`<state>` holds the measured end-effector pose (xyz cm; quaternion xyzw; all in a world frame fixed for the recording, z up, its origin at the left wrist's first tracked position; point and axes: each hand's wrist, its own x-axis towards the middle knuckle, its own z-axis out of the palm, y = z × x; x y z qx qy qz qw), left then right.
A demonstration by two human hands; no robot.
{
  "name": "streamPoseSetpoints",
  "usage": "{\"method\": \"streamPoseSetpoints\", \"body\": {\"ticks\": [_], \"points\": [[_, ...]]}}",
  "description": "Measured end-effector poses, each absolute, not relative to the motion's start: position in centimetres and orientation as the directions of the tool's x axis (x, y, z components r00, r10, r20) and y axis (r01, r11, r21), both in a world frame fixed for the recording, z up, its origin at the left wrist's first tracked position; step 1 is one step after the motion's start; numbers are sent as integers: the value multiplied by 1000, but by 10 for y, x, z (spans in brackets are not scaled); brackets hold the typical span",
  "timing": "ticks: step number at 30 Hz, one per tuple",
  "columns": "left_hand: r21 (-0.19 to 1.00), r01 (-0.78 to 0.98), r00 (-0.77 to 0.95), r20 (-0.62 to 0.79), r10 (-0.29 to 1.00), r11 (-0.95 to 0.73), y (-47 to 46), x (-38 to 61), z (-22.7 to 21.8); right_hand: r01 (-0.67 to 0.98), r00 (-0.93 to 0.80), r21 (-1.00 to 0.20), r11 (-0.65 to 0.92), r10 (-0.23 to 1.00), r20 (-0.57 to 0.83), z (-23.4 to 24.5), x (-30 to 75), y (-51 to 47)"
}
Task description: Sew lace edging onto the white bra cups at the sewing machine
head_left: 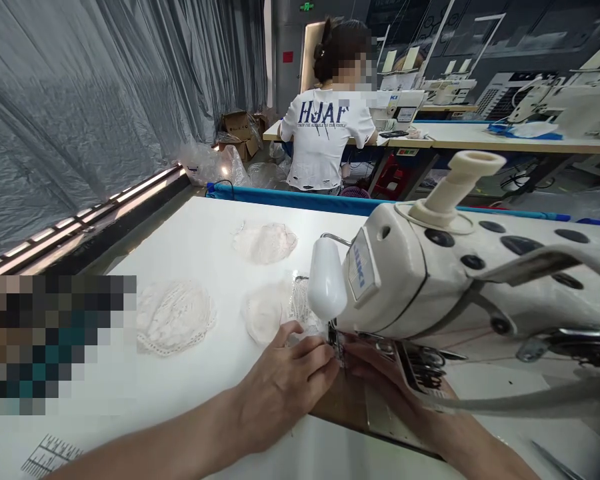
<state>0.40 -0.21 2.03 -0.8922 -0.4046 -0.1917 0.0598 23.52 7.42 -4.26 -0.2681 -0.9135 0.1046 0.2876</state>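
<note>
My left hand (285, 383) lies on the white table (200, 240), fingers pressed together on a small lace piece (305, 333) right at the needle (336, 343) of a white sewing machine (460, 280). Under the machine head, my right hand (385, 380) reaches to the same spot, its fingers partly hidden by the machine. A white lamp bulb (326, 280) hangs just above the needle.
More lace pieces lie on the table: one (174, 317) at the left, one (265, 241) farther back, one (263, 313) beside my left hand. A blurred patch covers the left edge. A person in a white shirt (325, 133) sits at another sewing table behind.
</note>
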Motion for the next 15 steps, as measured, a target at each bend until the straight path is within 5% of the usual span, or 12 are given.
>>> {"method": "streamPoseSetpoints", "body": {"ticks": [15], "points": [[-2, 757, 612, 351, 709, -653, -2, 7, 25, 498, -658, -361, 789, 614, 435, -51, 236, 76]]}}
